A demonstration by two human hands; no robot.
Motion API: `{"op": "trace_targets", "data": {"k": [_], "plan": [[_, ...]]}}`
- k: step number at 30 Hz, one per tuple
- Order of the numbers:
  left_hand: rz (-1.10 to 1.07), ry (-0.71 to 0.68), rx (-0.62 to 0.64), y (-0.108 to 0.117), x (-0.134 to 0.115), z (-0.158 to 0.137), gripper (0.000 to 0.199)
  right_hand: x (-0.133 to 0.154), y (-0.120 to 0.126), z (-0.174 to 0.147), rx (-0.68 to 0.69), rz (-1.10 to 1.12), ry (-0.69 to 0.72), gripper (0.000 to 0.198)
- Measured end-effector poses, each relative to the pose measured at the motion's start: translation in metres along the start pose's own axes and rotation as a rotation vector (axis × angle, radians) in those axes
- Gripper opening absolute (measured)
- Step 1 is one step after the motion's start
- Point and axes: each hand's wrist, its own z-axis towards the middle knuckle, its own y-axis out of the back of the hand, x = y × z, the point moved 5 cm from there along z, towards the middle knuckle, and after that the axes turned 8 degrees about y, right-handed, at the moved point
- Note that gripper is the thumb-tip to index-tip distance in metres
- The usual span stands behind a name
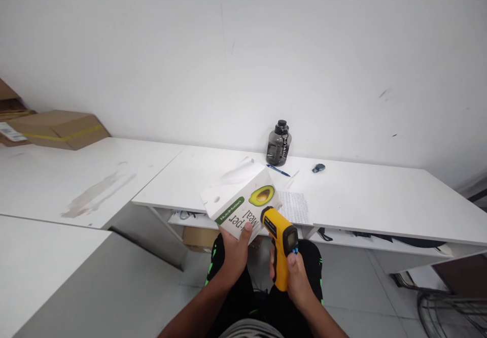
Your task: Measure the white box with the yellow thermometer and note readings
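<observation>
My left hand (235, 250) is closed on the lower edge of a white box (243, 202) printed with an avocado and a green label. The box is tilted above the front edge of the desk. In my right hand (296, 278) is a yellow and black infrared thermometer (281, 241), gripped by its handle, thumb near the blue buttons below its small screen. Its nose is close to the printed face of the box; whether they touch I cannot tell. A sheet of handwritten paper (294, 207) lies on the desk just behind, partly covered by the box.
A dark water bottle (279, 143) stands against the wall, with a blue pen (278, 170) before it and a small dark object (318, 168) to its right. Cardboard boxes (61, 129) sit at the far left. Under the white desk (365, 196) runs a shelf holding several items.
</observation>
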Motion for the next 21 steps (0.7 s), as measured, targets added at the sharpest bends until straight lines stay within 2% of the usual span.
{"op": "trace_targets", "data": {"k": [11, 17, 21], "plan": [[-0.015, 0.002, 0.023, -0.002, 0.0, -0.001, 0.092, -0.012, 0.002, -0.006, -0.007, 0.097, 0.02, 0.076], [-0.014, -0.017, 0.041, -0.003, 0.001, -0.002, 0.09, -0.014, -0.002, -0.008, -0.081, 0.126, 0.023, 0.074], [-0.009, -0.009, 0.052, -0.002, 0.005, -0.002, 0.091, -0.014, -0.004, -0.007, -0.063, 0.144, 0.058, 0.076]]}}
